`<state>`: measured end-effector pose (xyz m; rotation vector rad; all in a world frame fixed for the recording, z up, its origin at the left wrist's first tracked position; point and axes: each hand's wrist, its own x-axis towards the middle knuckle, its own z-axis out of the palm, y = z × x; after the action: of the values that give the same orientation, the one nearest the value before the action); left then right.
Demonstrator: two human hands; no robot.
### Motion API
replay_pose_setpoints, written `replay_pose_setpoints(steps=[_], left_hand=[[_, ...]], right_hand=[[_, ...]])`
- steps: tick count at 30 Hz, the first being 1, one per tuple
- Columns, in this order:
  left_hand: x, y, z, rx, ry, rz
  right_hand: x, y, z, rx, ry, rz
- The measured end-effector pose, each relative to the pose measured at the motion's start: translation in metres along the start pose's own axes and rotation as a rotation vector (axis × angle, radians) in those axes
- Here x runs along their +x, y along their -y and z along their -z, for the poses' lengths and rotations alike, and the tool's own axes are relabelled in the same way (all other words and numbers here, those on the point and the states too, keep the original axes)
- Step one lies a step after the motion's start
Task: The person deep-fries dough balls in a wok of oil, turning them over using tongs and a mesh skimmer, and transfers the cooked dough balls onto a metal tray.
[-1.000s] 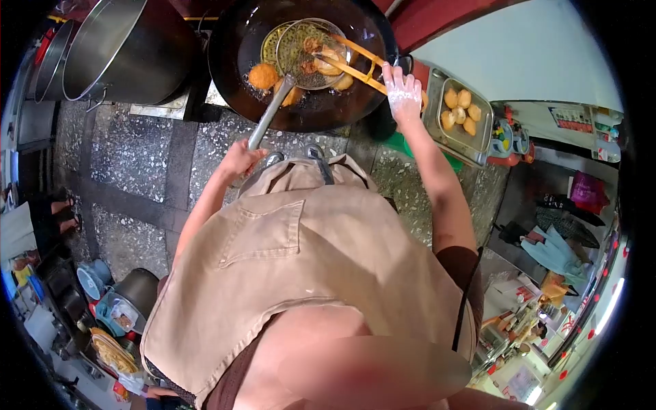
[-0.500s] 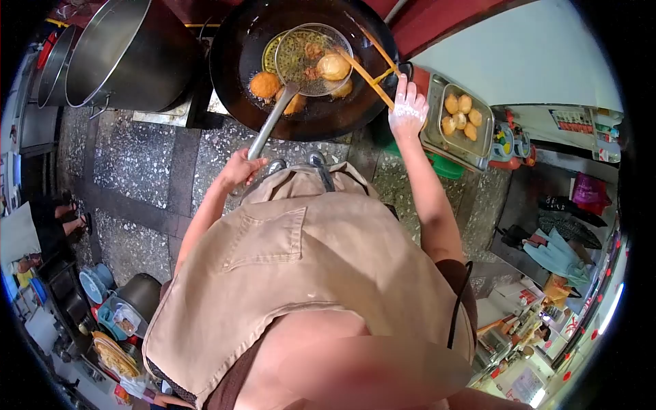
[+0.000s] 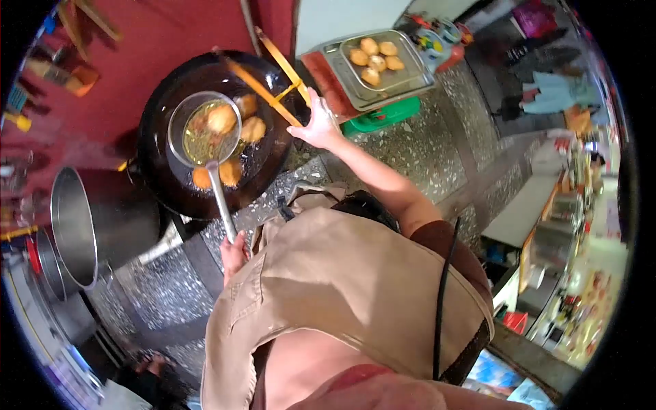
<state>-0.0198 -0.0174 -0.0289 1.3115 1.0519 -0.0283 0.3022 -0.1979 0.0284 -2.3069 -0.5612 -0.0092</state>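
Observation:
My left hand (image 3: 234,256) is closed around the metal handle of a wire-mesh skimmer (image 3: 220,195). Its round basket is over a dark wok (image 3: 154,137), with a golden fried ball (image 3: 221,119) and some darker bits in it. Several other browned pieces (image 3: 253,129) lie in the wok around the basket. In my right hand (image 3: 319,126) are long wooden cooking chopsticks (image 3: 261,85), linked by a yellow band. Their tips are spread apart near the wok's far rim, with nothing between them.
Right of the wok, a metal tray (image 3: 360,89) holds several fried balls, with a green container (image 3: 384,116) below it. A tall metal pot (image 3: 113,222) stands left of the wok. Behind is a red wall (image 3: 184,24). A person's foot (image 3: 156,364) shows at lower left.
The view has turned, so the wok now appears further left and the tray nearer the top. The chopstick tips have moved away from the ball, which still sits in the skimmer.

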Motion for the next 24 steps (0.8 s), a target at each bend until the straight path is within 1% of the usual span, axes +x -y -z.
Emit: replay_pose_setpoints(steps=[2,3,4,6,8,9,10,12,13,17,19,22,24], left_hand=[[0.003,0.012,-0.003,-0.15,-0.036,-0.022],[-0.003,0.005,-0.007,-0.138,-0.076,0.0],[-0.001,0.005,-0.006,-0.125,-0.069,-0.003],[0.002,0.007,-0.008,-0.048,-0.09,-0.061],[0.002,0.009,-0.009,-0.024,-0.115,-0.05],[0.002,0.012,-0.008,-0.041,-0.129,-0.042],[0.002,0.012,-0.01,-0.06,-0.142,-0.037],[0.0,0.01,-0.014,-0.09,-0.154,-0.039],[0.0,0.008,-0.016,-0.125,-0.164,-0.04],[0.003,0.009,-0.02,-0.083,-0.193,-0.044],[0.003,0.008,-0.026,-0.095,-0.225,-0.032],[0.004,0.008,-0.035,-0.136,-0.266,-0.025],[0.005,0.009,-0.043,-0.108,-0.355,-0.021]], right_hand=[[-0.004,-0.037,-0.011,0.315,-0.052,-0.126],[-0.008,-0.032,0.001,0.582,-0.079,-0.14],[-0.012,-0.053,-0.005,0.522,-0.144,-0.151],[-0.027,-0.083,0.0,0.73,-0.211,-0.276],[-0.041,-0.097,0.022,0.86,-0.146,-0.523],[-0.05,-0.092,0.043,0.975,-0.084,-0.691],[-0.054,-0.108,0.042,1.054,-0.101,-0.774],[-0.061,-0.141,0.037,1.369,-0.182,-0.869],[-0.064,-0.151,0.036,1.45,-0.188,-0.858],[-0.06,-0.174,0.035,1.565,-0.167,-0.873],[-0.055,-0.169,0.037,1.588,-0.112,-0.843],[-0.047,-0.158,0.036,1.54,-0.132,-0.901],[-0.044,-0.164,0.037,1.535,-0.113,-0.899]])
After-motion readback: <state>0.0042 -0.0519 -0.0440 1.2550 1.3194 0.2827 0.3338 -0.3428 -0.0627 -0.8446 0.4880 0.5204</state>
